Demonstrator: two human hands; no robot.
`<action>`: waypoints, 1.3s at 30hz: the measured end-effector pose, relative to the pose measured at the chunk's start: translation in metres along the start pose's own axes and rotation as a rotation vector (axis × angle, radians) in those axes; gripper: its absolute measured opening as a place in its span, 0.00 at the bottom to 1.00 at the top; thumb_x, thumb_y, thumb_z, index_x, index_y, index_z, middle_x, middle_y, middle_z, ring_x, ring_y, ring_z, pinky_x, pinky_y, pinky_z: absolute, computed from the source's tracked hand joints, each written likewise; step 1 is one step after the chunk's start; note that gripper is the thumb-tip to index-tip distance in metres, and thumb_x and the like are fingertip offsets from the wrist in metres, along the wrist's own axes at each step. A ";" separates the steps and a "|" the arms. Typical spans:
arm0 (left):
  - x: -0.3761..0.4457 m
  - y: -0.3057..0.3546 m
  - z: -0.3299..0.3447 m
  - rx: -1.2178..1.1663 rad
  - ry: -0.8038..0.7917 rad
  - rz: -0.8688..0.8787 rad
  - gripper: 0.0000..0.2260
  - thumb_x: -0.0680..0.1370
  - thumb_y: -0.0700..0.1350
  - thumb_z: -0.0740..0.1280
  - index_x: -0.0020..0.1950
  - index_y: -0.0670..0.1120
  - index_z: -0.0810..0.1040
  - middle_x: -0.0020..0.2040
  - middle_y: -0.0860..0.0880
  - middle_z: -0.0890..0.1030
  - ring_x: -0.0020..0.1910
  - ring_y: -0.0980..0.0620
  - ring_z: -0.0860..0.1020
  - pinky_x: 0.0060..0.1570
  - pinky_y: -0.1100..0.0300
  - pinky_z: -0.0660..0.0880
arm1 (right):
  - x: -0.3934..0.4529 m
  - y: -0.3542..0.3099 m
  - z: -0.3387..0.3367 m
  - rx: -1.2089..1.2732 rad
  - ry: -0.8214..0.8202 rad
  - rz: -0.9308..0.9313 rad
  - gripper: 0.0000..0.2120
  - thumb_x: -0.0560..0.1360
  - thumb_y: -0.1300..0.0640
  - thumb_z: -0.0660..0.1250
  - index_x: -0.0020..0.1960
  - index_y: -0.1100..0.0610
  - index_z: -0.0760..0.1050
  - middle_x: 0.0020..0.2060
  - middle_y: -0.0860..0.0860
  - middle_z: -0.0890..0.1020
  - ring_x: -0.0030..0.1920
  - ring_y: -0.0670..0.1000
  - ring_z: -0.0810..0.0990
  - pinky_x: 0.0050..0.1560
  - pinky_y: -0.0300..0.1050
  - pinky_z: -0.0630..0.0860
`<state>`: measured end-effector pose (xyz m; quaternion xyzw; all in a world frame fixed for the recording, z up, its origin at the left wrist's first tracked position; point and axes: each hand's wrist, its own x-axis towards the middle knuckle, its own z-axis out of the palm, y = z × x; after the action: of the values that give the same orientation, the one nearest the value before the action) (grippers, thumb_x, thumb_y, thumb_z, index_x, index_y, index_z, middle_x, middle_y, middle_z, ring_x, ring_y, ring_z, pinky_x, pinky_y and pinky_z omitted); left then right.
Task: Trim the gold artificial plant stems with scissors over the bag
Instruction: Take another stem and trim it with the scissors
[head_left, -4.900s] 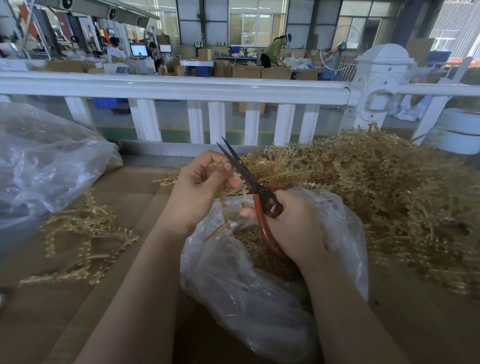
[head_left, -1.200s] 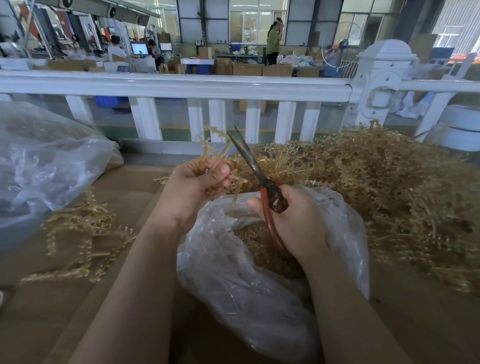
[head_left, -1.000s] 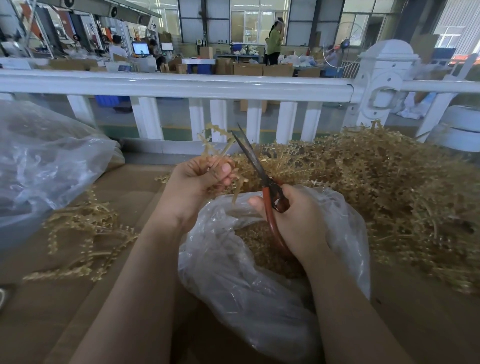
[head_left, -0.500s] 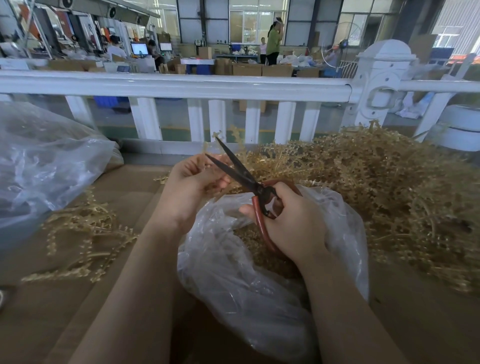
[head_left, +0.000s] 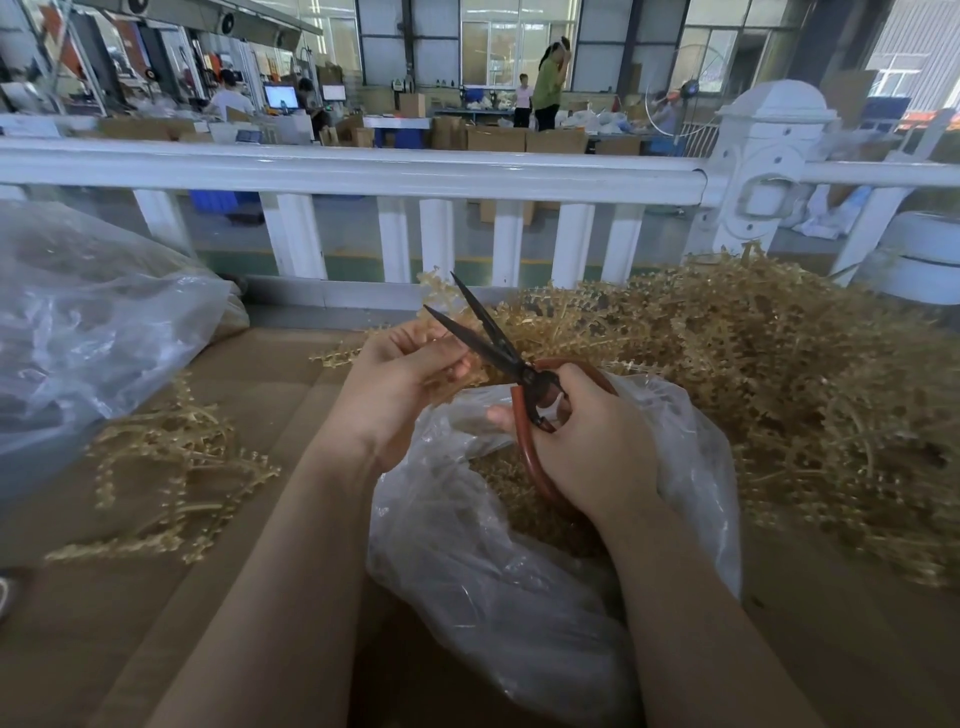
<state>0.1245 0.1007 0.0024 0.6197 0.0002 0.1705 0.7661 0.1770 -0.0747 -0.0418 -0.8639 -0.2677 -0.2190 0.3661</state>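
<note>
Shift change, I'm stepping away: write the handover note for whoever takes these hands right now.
Left hand: pinches a gold stem above the clear bag.
Right hand: grips the red-handled scissors, blades open at the stem.
Done: a small heap of sprigs lies left on the cardboard; cuttings sit in the bag.
Left: close this cut, then work through the big pile on the right.

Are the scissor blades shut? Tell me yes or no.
No: the scissors in the right hand have their two dark blades spread apart in a V beside the left hand.
</note>
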 end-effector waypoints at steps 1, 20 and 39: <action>0.000 0.000 0.000 0.007 0.010 0.008 0.06 0.76 0.37 0.69 0.39 0.42 0.79 0.36 0.45 0.79 0.35 0.54 0.79 0.42 0.65 0.78 | 0.000 -0.001 0.000 -0.012 0.006 -0.002 0.21 0.67 0.25 0.63 0.42 0.42 0.68 0.33 0.38 0.73 0.34 0.36 0.71 0.32 0.35 0.66; 0.000 0.001 0.003 -0.085 0.043 -0.036 0.04 0.69 0.42 0.72 0.35 0.49 0.84 0.36 0.50 0.82 0.37 0.56 0.79 0.44 0.64 0.78 | 0.000 -0.001 0.001 -0.056 0.118 -0.007 0.31 0.66 0.22 0.59 0.35 0.52 0.73 0.27 0.43 0.73 0.29 0.43 0.73 0.27 0.41 0.70; -0.002 0.005 -0.002 -0.156 0.116 -0.011 0.09 0.70 0.44 0.73 0.49 0.46 0.81 0.40 0.51 0.82 0.40 0.54 0.78 0.52 0.56 0.73 | -0.002 0.001 0.003 -0.001 0.094 0.017 0.28 0.68 0.27 0.67 0.37 0.54 0.76 0.30 0.45 0.78 0.32 0.46 0.77 0.33 0.47 0.78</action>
<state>0.1212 0.1034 0.0067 0.5471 0.0350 0.2013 0.8117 0.1770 -0.0739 -0.0450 -0.8550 -0.2429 -0.2565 0.3797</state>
